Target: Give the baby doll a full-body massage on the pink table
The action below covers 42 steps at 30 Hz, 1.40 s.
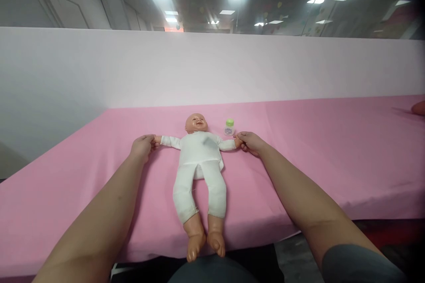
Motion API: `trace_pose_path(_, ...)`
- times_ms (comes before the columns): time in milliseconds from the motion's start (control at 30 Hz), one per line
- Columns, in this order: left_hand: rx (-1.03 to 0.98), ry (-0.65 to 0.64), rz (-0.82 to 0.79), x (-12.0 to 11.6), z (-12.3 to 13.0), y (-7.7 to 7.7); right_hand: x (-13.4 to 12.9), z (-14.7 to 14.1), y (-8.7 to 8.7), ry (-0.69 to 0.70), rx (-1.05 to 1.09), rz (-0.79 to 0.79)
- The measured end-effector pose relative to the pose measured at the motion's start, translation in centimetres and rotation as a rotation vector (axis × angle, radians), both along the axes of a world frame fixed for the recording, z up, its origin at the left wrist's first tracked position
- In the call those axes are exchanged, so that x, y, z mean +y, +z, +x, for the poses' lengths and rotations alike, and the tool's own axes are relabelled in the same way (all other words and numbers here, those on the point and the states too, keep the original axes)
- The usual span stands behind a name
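A baby doll with a white cloth body lies on its back, head toward the wall and bare feet at the near table edge. Its arms are stretched out to both sides. My left hand is closed around the doll's hand on the left. On the other side, the fingers of my right hand pinch the doll's other hand. Just beyond my right hand stands a small clear jar with a green lid, upright and apart from my fingers.
A pink cloth covers the wide table beneath the doll. Behind it runs a low white wall with glass above. Part of a skin-toned object, perhaps another doll, shows at the far right edge.
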State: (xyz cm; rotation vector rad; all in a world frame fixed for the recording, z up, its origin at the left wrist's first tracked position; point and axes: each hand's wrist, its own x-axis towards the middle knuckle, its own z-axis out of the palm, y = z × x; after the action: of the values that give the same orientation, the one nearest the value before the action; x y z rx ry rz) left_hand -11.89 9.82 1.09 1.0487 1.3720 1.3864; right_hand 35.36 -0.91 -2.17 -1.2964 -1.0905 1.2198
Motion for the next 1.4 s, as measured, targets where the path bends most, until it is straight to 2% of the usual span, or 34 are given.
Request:
trace_pose_path(200, -0.024, -0.043, -0.005, -0.3, 0.1, 0.3, -0.2, 0.9, 0.0, 0.081, 0.168, -0.029)
trace_pose_path(367, -0.025, -0.067, 0.019, -0.5, -0.1, 0.1, -0.5, 0.9, 0.1, 0.122, 0.131, -0.006)
trace_pose_path(467, -0.002, -0.062, 0.031, -0.5, -0.2, 0.0, -0.3, 0.4, 0.1, 0.057, 0.096, -0.006)
trace_pose_path(633, 0.037, -0.001, 0.005, -0.3, -0.2, -0.1, 0.5, 0.0, -0.4, -0.189, 0.101, 0.050)
trace_pose_path(733, 0.004, -0.011, -0.021, 0.1, -0.3, -0.1, 1.0, 0.3, -0.6, -0.267, 0.116, 0.064)
trace_pose_path(900, -0.046, -0.092, -0.015, 0.2, -1.0, -0.2, 0.8, 1.3, -0.5, -0.268, 0.167, 0.046)
trace_pose_path(1033, -0.068, -0.153, -0.004, -0.1, -1.5, -0.2, 0.1, 1.7, -0.2, -0.176, 0.211, 0.048)
trace_pose_path(1167, -0.019, -0.106, 0.010, -0.3, -1.3, -0.1, 0.0, 1.7, -0.3, -0.110, 0.177, 0.081)
trace_pose_path(1400, -0.020, -0.050, -0.013, -0.5, -0.7, 0.2, 0.8, 1.3, -0.9, -0.211, 0.105, 0.092)
